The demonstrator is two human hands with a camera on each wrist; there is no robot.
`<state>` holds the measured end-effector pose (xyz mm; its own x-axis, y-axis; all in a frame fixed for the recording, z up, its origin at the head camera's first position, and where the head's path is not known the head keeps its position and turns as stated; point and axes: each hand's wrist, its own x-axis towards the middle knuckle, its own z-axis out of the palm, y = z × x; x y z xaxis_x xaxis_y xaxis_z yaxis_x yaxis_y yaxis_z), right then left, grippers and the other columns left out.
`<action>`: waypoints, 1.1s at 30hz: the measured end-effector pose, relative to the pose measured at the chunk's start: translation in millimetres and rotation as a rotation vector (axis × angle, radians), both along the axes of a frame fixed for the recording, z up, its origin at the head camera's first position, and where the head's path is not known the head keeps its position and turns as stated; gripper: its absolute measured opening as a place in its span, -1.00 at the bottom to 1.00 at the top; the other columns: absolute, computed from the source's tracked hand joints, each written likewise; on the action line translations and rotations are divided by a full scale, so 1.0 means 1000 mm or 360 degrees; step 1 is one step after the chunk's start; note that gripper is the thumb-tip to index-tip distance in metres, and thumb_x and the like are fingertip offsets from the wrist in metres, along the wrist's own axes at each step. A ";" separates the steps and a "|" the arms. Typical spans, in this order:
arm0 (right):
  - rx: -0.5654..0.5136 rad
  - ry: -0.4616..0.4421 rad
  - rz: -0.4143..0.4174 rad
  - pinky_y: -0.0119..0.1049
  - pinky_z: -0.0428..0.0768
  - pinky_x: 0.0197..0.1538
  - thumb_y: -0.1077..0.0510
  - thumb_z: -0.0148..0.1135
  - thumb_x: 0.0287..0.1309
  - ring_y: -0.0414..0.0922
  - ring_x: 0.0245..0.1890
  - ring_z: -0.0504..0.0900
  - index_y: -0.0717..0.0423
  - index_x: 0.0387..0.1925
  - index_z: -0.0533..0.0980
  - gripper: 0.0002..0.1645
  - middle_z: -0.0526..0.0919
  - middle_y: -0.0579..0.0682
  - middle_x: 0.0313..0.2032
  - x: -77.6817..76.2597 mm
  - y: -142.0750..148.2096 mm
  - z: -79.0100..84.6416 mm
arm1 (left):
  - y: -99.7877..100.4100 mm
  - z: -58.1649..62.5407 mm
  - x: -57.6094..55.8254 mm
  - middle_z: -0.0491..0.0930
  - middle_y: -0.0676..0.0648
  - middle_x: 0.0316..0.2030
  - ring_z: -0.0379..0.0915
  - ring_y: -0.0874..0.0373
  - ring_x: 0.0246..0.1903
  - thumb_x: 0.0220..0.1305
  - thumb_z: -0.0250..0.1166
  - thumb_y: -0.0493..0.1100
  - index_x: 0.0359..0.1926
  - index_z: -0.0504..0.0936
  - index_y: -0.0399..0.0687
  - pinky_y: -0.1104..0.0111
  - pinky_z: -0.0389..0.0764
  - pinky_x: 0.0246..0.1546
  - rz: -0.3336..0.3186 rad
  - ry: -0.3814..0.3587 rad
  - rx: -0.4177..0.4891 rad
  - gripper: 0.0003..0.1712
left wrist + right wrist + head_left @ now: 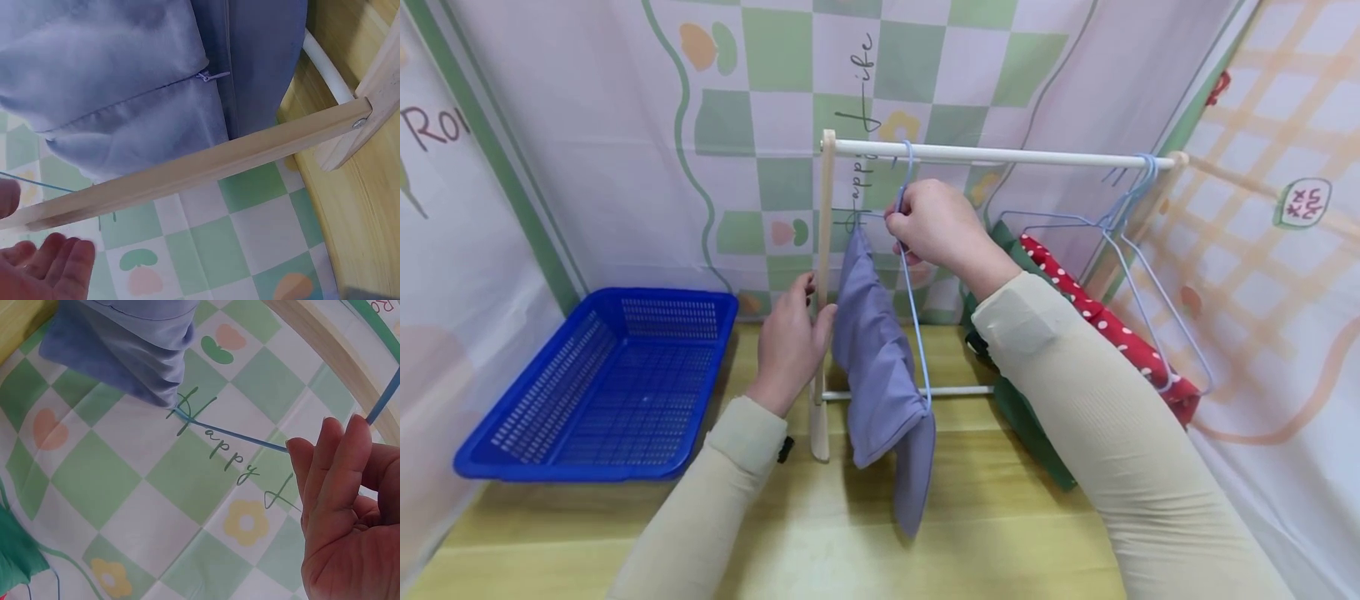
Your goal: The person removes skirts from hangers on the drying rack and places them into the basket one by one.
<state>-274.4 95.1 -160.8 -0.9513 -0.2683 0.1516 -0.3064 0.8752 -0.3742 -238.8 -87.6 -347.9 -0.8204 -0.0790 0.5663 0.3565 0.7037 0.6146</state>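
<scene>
A blue wire hanger [915,312] is hooked over the white rail [1015,155] of a small wooden rack. My right hand [942,223] pinches it just below the hook, between thumb and fingers. Over the hanger drapes a purple-grey cloth [880,367], its folds hanging down above the table; a small zipper pull [214,76] shows on it in the left wrist view. My left hand [792,343] is at the rack's left post [825,208], thumb on one side and fingers on the other, loosely extended and not gripping.
A blue plastic basket [572,476] stands on the table at the left. At the rack's right end hang more blue hangers [1157,308], with a red polka-dot cloth [1105,325] and a dark green cloth [1037,437]. A lower white bar [958,391] crosses the rack near the table.
</scene>
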 end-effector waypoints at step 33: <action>0.0027 -0.0007 0.0015 -0.24 0.59 -0.20 0.07 0.02 0.52 -0.19 -0.53 0.73 0.12 -0.07 0.68 -0.66 0.79 -0.01 -0.42 -0.001 0.002 0.002 | 0.019 -0.036 0.036 0.64 -0.30 0.21 0.70 -0.13 0.09 0.57 0.16 0.00 0.31 0.52 -0.32 0.00 0.67 0.11 -0.0284 -0.0550 0.0219 -0.47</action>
<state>-275.3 96.7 -158.8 -0.9494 -0.2800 0.1425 -0.3132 0.8785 -0.3606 -203.0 -68.3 -384.0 -0.9681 0.0261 0.2492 0.2218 0.5523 0.8036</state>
